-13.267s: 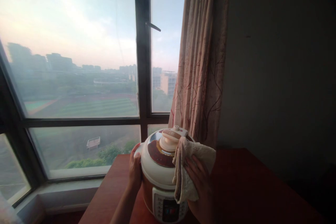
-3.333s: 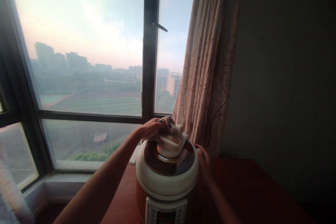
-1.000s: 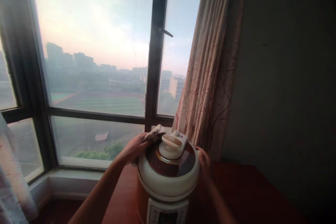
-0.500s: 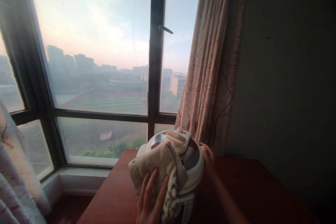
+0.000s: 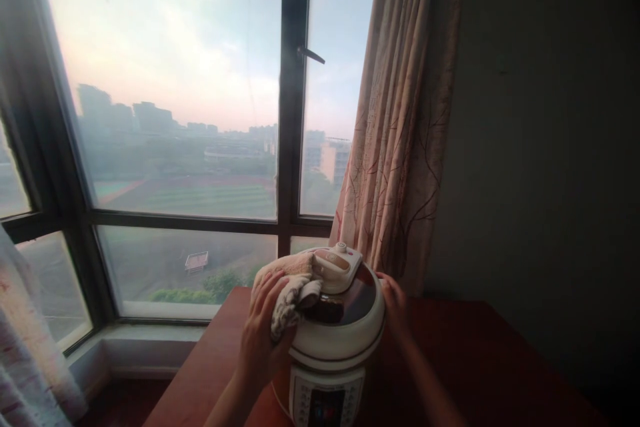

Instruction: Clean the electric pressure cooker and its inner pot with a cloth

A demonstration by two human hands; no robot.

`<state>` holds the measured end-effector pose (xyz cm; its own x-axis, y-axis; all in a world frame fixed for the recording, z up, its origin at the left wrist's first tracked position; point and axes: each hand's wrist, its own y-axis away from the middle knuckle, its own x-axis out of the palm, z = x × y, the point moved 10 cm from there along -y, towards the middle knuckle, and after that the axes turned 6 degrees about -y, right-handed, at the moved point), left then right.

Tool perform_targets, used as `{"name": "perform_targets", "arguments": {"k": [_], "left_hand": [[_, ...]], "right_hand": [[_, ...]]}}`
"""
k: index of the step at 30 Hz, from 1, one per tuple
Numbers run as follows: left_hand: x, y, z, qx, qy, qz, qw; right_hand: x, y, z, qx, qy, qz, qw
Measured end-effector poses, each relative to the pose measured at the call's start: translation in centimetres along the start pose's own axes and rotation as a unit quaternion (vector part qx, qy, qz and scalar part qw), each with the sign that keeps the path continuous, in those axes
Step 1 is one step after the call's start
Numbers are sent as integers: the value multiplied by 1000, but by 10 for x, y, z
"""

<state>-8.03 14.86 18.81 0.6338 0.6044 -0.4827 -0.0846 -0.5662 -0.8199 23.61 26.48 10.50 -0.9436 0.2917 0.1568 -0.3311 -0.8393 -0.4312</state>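
Observation:
A white electric pressure cooker (image 5: 334, 345) stands on the dark red table, its control panel facing me. Its lid (image 5: 357, 300) is on, with a light brown and white handle (image 5: 334, 265) across the top. My left hand (image 5: 265, 313) is closed around a beige cloth (image 5: 290, 273), which is bunched against the lid's left side and covers part of it. On the cooker's far right side, my right hand (image 5: 395, 300) grips the edge near the lid rim; its fingertips are partly hidden there.
The red table (image 5: 465, 340) stretches away on both sides of the cooker. Behind it are a large window with a dark frame (image 5: 293, 147) and a patterned curtain (image 5: 395, 147). Another curtain (image 5: 30, 340) hangs at left, near the sill (image 5: 135, 333).
My left hand has moved the cloth from the front of the cooker up and left across the lid, uncovering the control panel. My right hand stays at the cooker's right side.

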Motion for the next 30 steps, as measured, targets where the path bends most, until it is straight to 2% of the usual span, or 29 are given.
{"name": "perform_targets", "arguments": {"k": [3,6,11,13,16,20,23,26,30], "left_hand": [[3,1,8,-41,23,-22,999],[1,15,-2,-52,23,-61,997],[6,56,-44,9,-17,-86,996],[13,70,-66,55,-65,-93,992],[32,81,-102,143,-163,-99,971],[51,73,-143,231,-185,-99,950],[69,61,-162,261,-192,-57,944],[88,50,-177,289,-212,-21,933],[114,31,-187,280,-215,60,934]], "right_hand": [[-1,2,0,-1,5,-7,1000],[-1,5,2,0,7,-11,1000],[-1,6,4,12,0,-12,1000],[-1,4,0,29,-20,-7,999],[-1,-1,-11,57,-47,9,997],[-7,-7,-23,87,-83,33,992],[-33,-3,-20,87,-113,-10,990],[-62,20,9,28,-81,-58,995],[-74,70,58,-54,10,-92,994]]}}
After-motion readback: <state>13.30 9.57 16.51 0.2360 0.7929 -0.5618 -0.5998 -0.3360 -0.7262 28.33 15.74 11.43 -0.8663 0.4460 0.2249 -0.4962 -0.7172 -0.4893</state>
